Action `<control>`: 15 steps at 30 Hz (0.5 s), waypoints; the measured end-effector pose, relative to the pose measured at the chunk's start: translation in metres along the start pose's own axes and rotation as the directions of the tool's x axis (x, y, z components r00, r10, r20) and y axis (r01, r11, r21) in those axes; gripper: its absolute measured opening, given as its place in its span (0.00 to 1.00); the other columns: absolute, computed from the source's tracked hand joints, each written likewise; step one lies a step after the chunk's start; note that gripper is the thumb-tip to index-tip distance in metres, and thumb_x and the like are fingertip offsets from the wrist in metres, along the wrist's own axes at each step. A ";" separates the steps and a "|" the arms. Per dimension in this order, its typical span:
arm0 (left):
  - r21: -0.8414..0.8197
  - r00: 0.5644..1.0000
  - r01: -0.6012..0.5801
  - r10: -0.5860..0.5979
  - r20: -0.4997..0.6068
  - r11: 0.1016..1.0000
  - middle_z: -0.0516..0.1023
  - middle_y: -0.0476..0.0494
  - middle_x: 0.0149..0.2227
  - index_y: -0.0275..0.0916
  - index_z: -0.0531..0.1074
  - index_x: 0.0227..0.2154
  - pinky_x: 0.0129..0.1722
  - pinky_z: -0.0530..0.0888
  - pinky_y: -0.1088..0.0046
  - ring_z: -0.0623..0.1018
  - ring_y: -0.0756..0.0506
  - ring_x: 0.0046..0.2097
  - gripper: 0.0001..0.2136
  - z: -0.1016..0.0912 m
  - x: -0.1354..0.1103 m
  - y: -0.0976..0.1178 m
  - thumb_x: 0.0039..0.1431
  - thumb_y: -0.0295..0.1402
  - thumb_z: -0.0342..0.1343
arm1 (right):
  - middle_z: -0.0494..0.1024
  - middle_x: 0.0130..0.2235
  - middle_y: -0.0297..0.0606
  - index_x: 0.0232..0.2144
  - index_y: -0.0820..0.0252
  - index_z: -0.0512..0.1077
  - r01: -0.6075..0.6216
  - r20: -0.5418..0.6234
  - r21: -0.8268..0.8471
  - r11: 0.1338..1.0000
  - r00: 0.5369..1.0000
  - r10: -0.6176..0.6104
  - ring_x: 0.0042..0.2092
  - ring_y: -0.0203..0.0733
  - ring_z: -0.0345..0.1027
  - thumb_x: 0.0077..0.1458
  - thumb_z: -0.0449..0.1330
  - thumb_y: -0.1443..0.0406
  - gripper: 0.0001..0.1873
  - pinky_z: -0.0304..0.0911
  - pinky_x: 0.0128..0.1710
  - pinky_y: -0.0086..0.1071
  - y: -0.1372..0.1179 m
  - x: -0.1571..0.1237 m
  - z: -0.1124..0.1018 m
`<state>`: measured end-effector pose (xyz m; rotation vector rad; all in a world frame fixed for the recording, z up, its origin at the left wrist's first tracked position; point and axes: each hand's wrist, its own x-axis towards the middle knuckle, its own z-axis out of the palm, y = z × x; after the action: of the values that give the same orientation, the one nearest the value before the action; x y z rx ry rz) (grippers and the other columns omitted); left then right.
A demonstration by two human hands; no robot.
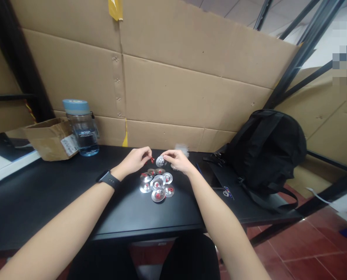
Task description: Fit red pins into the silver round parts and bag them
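Note:
My left hand (pixel 138 158), with a dark watch on its wrist, pinches a small red cord piece (pixel 152 160) between thumb and fingertips. Just to its right, my right hand (pixel 178 160) grips a silver finger cymbal (pixel 160 161) by the edge, tilted and raised over the table. The red piece and this cymbal are apart. Nearer to me lies a loose cluster of several finger cymbals (pixel 158 195), some overlapping, with red cord at their centres. Part of another silver disc shows under my right hand.
The black table (pixel 115 217) ends close to my lap. A water bottle (pixel 85 134) and an open cardboard box (pixel 49 142) stand at back left. A black backpack (pixel 272 147) is on the right, near a keyring (pixel 227 193). A cardboard wall (pixel 176 89) closes the back.

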<state>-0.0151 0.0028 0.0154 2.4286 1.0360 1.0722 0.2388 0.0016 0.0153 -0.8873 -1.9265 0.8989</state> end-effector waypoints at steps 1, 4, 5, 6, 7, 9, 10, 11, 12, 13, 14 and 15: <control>0.079 1.000 0.002 -0.003 0.003 0.997 0.81 0.46 0.35 0.41 0.72 0.35 0.40 0.72 0.69 0.79 0.45 0.36 0.05 -0.003 -0.001 -0.005 0.65 0.34 0.53 | 0.84 0.40 0.42 0.41 0.61 0.81 -0.022 -0.014 -0.022 1.000 1.000 0.022 0.40 0.43 0.76 0.60 0.64 0.56 0.15 0.70 0.43 0.35 0.003 0.000 -0.003; 0.214 1.000 0.021 -0.020 -0.009 0.977 0.81 0.46 0.35 0.42 0.72 0.36 0.38 0.71 0.70 0.79 0.44 0.36 0.04 -0.009 -0.003 -0.021 0.63 0.34 0.54 | 0.83 0.38 0.41 0.39 0.62 0.80 -0.131 -0.114 -0.099 0.986 0.986 0.120 0.36 0.41 0.75 0.60 0.61 0.61 0.11 0.69 0.39 0.33 0.014 0.002 -0.014; 0.228 0.999 0.033 -0.032 -0.009 0.973 0.82 0.46 0.35 0.42 0.72 0.36 0.38 0.71 0.70 0.79 0.44 0.36 0.04 -0.011 -0.004 -0.026 0.63 0.34 0.54 | 0.82 0.37 0.40 0.40 0.62 0.79 -0.174 -0.151 -0.137 0.975 0.977 0.153 0.35 0.40 0.74 0.60 0.60 0.64 0.11 0.69 0.38 0.32 0.017 0.002 -0.018; 0.231 0.999 0.046 -0.046 -0.006 0.972 0.82 0.46 0.35 0.42 0.72 0.37 0.37 0.71 0.70 0.80 0.44 0.36 0.04 -0.012 -0.004 -0.032 0.62 0.34 0.54 | 0.81 0.35 0.39 0.42 0.62 0.79 -0.217 -0.179 -0.188 0.958 0.966 0.184 0.33 0.39 0.73 0.59 0.58 0.66 0.12 0.68 0.37 0.31 0.021 0.002 -0.022; 0.228 0.998 0.058 -0.060 0.000 0.972 0.82 0.46 0.35 0.41 0.73 0.37 0.37 0.71 0.70 0.80 0.44 0.36 0.04 -0.013 -0.005 -0.036 0.62 0.34 0.55 | 0.80 0.33 0.37 0.45 0.62 0.77 -0.257 -0.193 -0.246 0.935 0.958 0.212 0.32 0.38 0.72 0.59 0.57 0.67 0.14 0.67 0.36 0.30 0.025 0.001 -0.025; 0.217 0.996 0.080 -0.086 0.019 0.973 0.82 0.46 0.35 0.41 0.74 0.37 0.37 0.71 0.71 0.80 0.44 0.36 0.05 -0.014 -0.006 -0.044 0.61 0.35 0.56 | 0.77 0.30 0.33 0.50 0.61 0.75 -0.310 -0.192 -0.357 0.881 0.947 0.256 0.29 0.36 0.70 0.58 0.55 0.70 0.18 0.66 0.33 0.29 0.032 0.000 -0.032; 0.212 0.995 0.088 -0.096 0.029 0.973 0.82 0.46 0.36 0.41 0.74 0.37 0.38 0.72 0.71 0.81 0.44 0.37 0.06 -0.014 -0.006 -0.046 0.61 0.36 0.56 | 0.76 0.29 0.31 0.50 0.61 0.74 -0.326 -0.186 -0.398 0.857 0.944 0.273 0.28 0.36 0.69 0.57 0.55 0.70 0.19 0.65 0.33 0.28 0.035 -0.002 -0.035; 0.210 0.994 0.091 -0.100 0.035 0.973 0.83 0.46 0.36 0.41 0.75 0.37 0.38 0.72 0.71 0.81 0.44 0.37 0.06 -0.014 -0.006 -0.048 0.60 0.36 0.57 | 0.76 0.28 0.31 0.50 0.60 0.74 -0.338 -0.184 -0.428 0.838 0.941 0.286 0.28 0.36 0.68 0.57 0.55 0.71 0.19 0.65 0.33 0.28 0.037 -0.003 -0.037; 0.211 0.994 0.086 -0.096 0.041 0.974 0.83 0.46 0.36 0.41 0.75 0.37 0.38 0.72 0.71 0.81 0.44 0.38 0.06 -0.013 -0.006 -0.047 0.60 0.37 0.58 | 0.76 0.29 0.31 0.49 0.60 0.74 -0.345 -0.187 -0.450 0.824 0.938 0.291 0.29 0.36 0.69 0.57 0.55 0.72 0.18 0.65 0.35 0.29 0.038 -0.004 -0.039; 0.211 0.995 0.074 -0.086 0.047 0.975 0.83 0.45 0.37 0.41 0.75 0.36 0.39 0.72 0.71 0.81 0.44 0.38 0.07 -0.013 -0.006 -0.045 0.60 0.38 0.58 | 0.77 0.30 0.33 0.48 0.60 0.74 -0.349 -0.193 -0.470 0.811 0.937 0.292 0.31 0.37 0.69 0.57 0.55 0.72 0.18 0.65 0.37 0.29 0.040 -0.005 -0.040; 0.209 0.996 0.056 -0.070 0.057 0.976 0.83 0.45 0.37 0.41 0.76 0.35 0.39 0.72 0.71 0.80 0.44 0.38 0.07 -0.012 -0.006 -0.042 0.60 0.38 0.59 | 0.78 0.32 0.34 0.48 0.60 0.74 -0.354 -0.201 -0.493 0.795 0.935 0.291 0.33 0.38 0.70 0.57 0.55 0.72 0.17 0.65 0.39 0.30 0.041 -0.006 -0.041; 0.204 0.996 0.035 -0.051 0.075 0.978 0.83 0.45 0.37 0.41 0.76 0.35 0.40 0.72 0.70 0.80 0.44 0.38 0.07 -0.010 -0.005 -0.037 0.60 0.38 0.59 | 0.79 0.34 0.36 0.47 0.60 0.75 -0.359 -0.209 -0.517 0.777 0.933 0.292 0.36 0.40 0.71 0.58 0.55 0.72 0.17 0.65 0.41 0.31 0.042 -0.006 -0.041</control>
<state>-0.0432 0.0242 0.0007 2.5699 1.2184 0.8857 0.2881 0.0283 -0.0051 -1.6218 -1.9881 0.4509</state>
